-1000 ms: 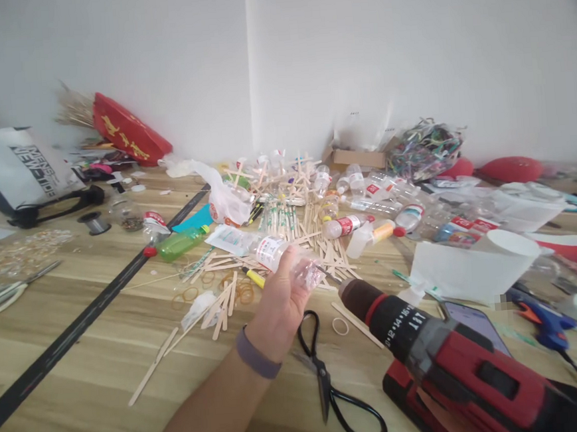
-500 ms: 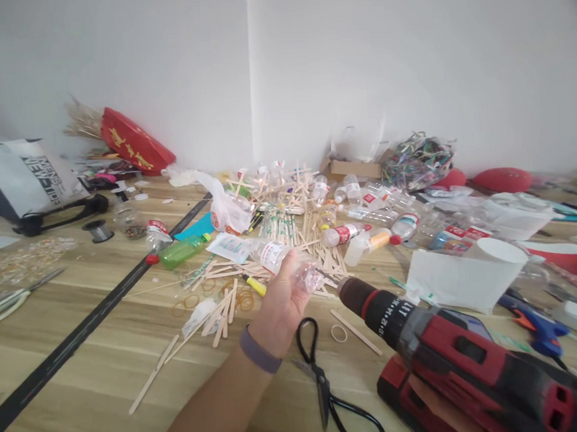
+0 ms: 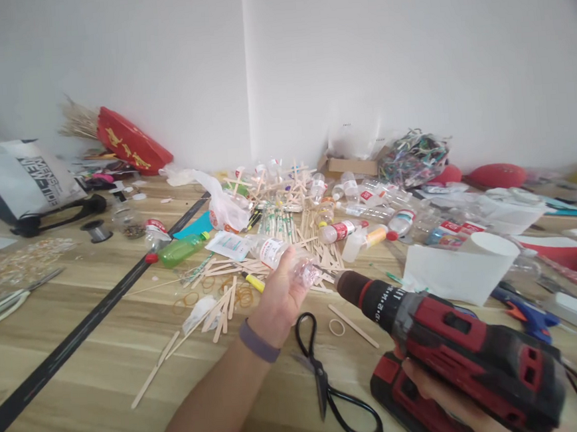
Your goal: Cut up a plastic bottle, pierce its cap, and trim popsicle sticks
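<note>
In the middle of the head view my left hand (image 3: 278,295) is closed round a clear plastic bottle (image 3: 273,252) with a white and red label, held on its side. The bottle's base points right, towards a red and black cordless drill (image 3: 458,336). My right hand (image 3: 437,391) grips the drill by its handle; most of its fingers are hidden behind the tool. The thin drill bit (image 3: 326,275) is at or very near the bottle's base; contact cannot be made out. Below the left hand lie black-handled scissors (image 3: 320,380), partly open.
Wooden craft sticks (image 3: 223,314) and rubber bands (image 3: 245,298) lie around the hands. Several plastic bottles (image 3: 397,194) are piled behind. A green bottle (image 3: 184,251) lies left, a blue glue gun (image 3: 529,317) right. Rolled white paper (image 3: 465,272) stands beyond the drill.
The drill has shifted slightly left and tilted, with more of its rear end in view. My left hand still holds the bottle in nearly the same place.
</note>
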`<state>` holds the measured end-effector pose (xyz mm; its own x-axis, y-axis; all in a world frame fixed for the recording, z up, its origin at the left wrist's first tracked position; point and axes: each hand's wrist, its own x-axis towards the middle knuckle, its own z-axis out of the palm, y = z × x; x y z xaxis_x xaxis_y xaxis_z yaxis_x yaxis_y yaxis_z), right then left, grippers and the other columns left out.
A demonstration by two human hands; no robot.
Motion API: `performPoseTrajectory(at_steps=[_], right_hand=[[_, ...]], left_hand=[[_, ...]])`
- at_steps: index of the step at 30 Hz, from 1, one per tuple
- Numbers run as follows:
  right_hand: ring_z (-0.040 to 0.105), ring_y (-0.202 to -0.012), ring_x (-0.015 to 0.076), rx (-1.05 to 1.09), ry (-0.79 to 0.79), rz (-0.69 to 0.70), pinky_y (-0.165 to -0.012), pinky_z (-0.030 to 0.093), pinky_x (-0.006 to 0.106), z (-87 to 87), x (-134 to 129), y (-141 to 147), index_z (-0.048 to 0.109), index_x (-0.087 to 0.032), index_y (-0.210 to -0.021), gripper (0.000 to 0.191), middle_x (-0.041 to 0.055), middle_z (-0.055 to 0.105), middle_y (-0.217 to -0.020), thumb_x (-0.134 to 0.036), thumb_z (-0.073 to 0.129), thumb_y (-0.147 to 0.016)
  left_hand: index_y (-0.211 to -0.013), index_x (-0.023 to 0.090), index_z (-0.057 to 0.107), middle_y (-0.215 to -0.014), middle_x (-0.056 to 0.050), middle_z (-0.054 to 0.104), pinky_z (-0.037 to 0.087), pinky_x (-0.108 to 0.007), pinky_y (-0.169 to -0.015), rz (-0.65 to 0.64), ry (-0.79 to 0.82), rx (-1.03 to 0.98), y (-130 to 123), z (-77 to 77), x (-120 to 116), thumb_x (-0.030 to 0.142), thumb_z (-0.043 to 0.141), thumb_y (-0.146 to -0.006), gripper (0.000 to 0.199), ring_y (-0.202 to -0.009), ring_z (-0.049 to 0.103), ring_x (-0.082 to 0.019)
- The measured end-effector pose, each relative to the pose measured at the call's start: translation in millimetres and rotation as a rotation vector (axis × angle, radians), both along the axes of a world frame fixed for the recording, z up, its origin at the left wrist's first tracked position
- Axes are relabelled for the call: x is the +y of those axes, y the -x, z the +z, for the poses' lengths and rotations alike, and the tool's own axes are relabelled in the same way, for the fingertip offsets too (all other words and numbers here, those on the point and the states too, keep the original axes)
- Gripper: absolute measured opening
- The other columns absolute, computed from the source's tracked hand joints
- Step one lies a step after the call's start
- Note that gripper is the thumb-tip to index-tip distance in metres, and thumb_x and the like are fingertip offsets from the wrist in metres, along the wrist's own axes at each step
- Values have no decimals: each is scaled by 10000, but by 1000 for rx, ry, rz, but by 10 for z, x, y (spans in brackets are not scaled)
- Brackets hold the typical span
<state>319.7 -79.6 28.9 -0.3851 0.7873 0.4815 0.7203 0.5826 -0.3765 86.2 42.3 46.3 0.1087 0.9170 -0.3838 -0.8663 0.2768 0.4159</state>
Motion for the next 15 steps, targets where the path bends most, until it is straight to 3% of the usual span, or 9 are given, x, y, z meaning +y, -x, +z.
performPoseTrajectory(at_steps=[2,6,9,15], right_hand=[[721,-869,216,-35,19,21,-776,611,235,40,9,-28,731,-297,-1070,278,-12,733,-1011,-232,583,-844],[722,-861,214,22,123,-75,-739,619,246,-28,-8,-5,747,-293,-998,221,-12,740,-965,-251,573,-868],[716,-887,221,96,93,-163,-772,617,282,-82,-24,71,740,-277,-989,212,17,738,-963,-278,553,-890],[713,-865,232,178,156,-162,-767,617,295,-116,-16,152,735,-283,-947,158,32,736,-952,-288,643,-818]], left_hand=[[-979,147,615,-762,-46,689,526,-276,-809,4,-9,-5,-1,-1,6,186,610,-892,96,-686,660,-149],[-955,138,621,-755,-54,676,518,-289,-826,-2,-17,-6,7,-6,11,183,621,-882,86,-697,661,-156],[-907,150,618,-734,-37,662,513,-292,-843,-1,-26,-5,7,-30,15,176,639,-867,52,-702,659,-152],[-886,151,635,-789,-66,681,494,-340,-905,-38,-72,-12,-49,-98,8,189,672,-838,71,-814,675,-195]])
